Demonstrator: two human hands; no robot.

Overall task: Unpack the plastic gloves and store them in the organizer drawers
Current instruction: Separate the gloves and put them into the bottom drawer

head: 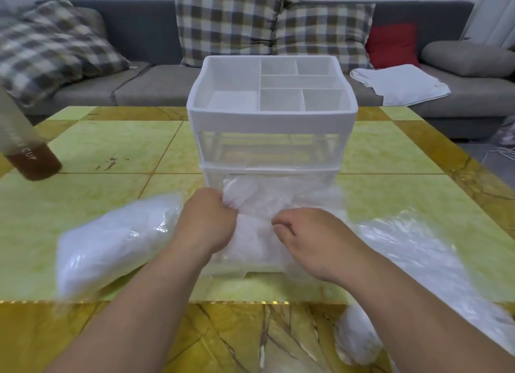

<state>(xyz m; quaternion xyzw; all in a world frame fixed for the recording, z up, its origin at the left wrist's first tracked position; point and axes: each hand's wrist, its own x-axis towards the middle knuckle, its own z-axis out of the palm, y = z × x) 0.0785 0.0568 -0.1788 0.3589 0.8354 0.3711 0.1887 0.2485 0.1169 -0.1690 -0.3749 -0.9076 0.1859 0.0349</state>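
A white organizer [271, 116] with a divided top tray and two clear drawers stands mid-table. Its bottom drawer [248, 269] is pulled out toward me and holds a heap of clear plastic gloves [259, 241]. My left hand [207, 222] grips a bunch of those gloves at the drawer's left side. My right hand [306, 236] rests on the heap with curled fingers pinching the plastic. A sealed bag of gloves [111, 241] lies left of the drawer. An emptied plastic wrapper [434, 261] lies on the right.
A tilted bottle with brown liquid [25, 144] stands at the table's left edge. Another crumpled piece of plastic [354, 339] lies near my right forearm. Behind the green and gold table [117, 147] is a grey sofa with checked cushions [231, 21] and a white cloth [401, 83].
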